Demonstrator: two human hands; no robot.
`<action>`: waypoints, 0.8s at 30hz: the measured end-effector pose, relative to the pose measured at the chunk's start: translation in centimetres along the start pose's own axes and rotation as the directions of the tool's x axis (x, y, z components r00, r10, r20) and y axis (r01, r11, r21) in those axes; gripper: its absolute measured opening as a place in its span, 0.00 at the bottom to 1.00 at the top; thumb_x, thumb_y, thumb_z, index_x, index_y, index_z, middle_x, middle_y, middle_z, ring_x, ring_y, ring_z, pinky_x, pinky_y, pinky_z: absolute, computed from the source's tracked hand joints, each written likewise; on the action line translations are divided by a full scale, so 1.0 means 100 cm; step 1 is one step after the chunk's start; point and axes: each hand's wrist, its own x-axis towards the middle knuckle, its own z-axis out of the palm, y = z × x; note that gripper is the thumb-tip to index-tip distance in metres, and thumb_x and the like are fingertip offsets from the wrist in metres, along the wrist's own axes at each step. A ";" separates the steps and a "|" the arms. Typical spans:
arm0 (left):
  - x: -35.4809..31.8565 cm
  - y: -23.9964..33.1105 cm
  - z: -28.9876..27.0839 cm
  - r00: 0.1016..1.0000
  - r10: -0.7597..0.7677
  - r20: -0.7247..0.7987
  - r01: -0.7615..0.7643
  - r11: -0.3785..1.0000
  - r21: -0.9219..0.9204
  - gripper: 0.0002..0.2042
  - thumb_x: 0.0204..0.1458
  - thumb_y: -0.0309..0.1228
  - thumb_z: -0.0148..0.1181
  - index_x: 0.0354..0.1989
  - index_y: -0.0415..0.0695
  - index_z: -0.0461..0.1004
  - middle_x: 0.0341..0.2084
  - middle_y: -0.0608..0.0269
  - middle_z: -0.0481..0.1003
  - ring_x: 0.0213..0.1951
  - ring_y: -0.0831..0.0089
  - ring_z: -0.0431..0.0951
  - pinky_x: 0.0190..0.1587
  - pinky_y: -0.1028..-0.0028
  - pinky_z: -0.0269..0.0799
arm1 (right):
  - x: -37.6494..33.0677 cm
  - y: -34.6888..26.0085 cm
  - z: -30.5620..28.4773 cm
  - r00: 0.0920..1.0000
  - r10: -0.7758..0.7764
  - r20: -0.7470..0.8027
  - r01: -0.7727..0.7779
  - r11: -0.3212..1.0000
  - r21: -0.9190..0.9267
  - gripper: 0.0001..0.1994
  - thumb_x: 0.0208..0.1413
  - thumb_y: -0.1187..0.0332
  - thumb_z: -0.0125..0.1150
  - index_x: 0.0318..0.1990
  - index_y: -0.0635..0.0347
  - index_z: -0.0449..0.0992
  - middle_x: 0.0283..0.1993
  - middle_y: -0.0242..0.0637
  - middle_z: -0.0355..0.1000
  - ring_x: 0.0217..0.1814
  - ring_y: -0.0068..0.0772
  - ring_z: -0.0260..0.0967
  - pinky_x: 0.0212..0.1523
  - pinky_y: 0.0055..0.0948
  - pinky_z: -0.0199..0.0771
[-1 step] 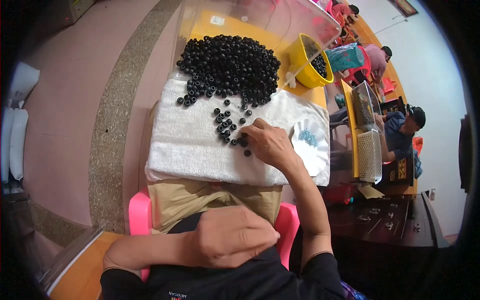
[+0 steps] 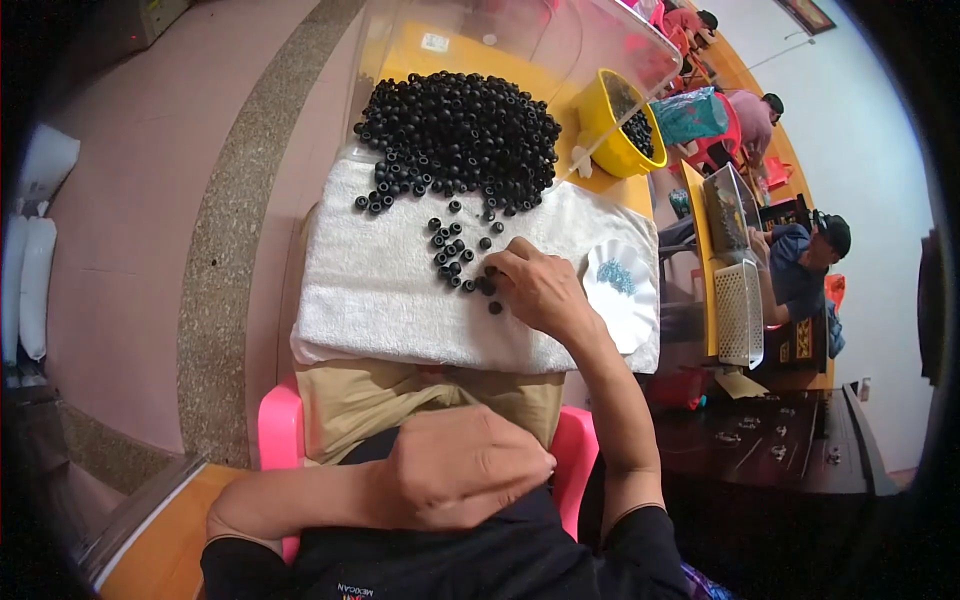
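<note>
My right hand point(image 2: 545, 288) reaches over the white towel point(image 2: 390, 310), its fingers bent down and pinched together at a black bead among a loose group of round black beads point(image 2: 450, 248). One bead lies just below the fingertips. Close to my body, my left hand point(image 2: 470, 472) is closed with its back turned up; a tiny pale spot shows at its fingertips, and what it holds is hidden. Beyond the loose group, a large heap of black beads point(image 2: 460, 135) spills from a clear plastic bin point(image 2: 600, 45) onto the towel.
Right of my right hand, a white fluted paper dish point(image 2: 628, 325) holds small blue-green bits point(image 2: 615, 275). A yellow bucket point(image 2: 600, 120) with black pieces stands behind it. Pink chair arms point(image 2: 281, 425) flank me. Farther right, a person point(image 2: 805, 270) sits by a white perforated basket point(image 2: 740, 315).
</note>
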 end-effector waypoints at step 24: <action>-0.021 -0.073 -0.016 0.619 -0.784 0.050 0.729 0.550 -0.407 0.11 0.52 0.21 0.64 0.43 0.35 0.72 0.35 0.64 0.77 0.38 0.81 0.77 0.42 0.79 0.74 | -0.077 -0.067 0.005 0.887 0.017 -0.462 0.277 0.781 0.560 0.18 0.42 0.85 0.64 0.44 0.62 0.77 0.38 0.41 0.75 0.31 0.32 0.75 0.31 0.26 0.74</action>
